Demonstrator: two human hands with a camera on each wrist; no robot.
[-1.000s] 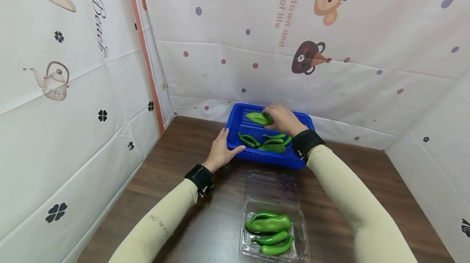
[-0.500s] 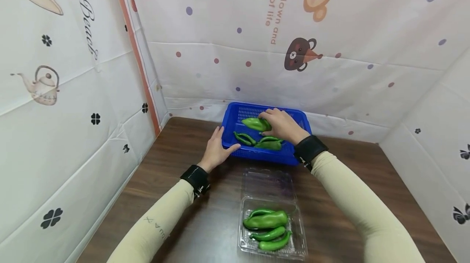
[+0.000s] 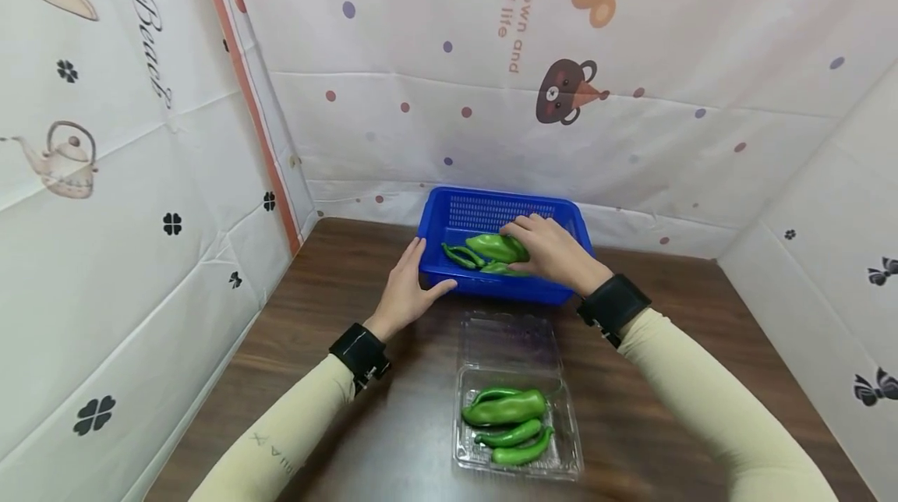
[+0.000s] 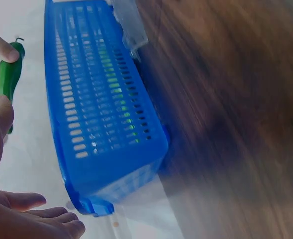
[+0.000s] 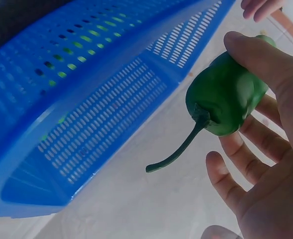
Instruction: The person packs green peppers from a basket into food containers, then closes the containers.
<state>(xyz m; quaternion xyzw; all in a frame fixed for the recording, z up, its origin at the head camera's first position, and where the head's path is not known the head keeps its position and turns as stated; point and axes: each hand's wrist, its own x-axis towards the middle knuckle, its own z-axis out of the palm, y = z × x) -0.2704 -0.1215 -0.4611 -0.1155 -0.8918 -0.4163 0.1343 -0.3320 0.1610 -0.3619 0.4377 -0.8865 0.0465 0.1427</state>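
Observation:
A blue slotted basket (image 3: 554, 210) stands at the back of the table with several green peppers in it. My right hand (image 3: 550, 249) grips one fat green pepper (image 3: 494, 246) above the basket; in the right wrist view the pepper (image 5: 226, 97) sits between thumb and fingers, its stem pointing down. My left hand (image 3: 407, 288) rests with straight fingers against the basket's near-left corner (image 4: 94, 196). A clear plastic clamshell box (image 3: 568, 455) in front holds several more green peppers (image 3: 505, 408).
The brown wooden table (image 3: 337, 307) is walled on three sides by white printed sheets (image 3: 140, 198). The clamshell's open lid (image 3: 508, 342) lies flat between box and basket. Bare tabletop shows to the left and to the right of the box.
My right hand has carried the fat pepper from the basket's back part toward its front, nearer to me. The left hand has stayed at the basket's corner. The head view has shifted slightly.

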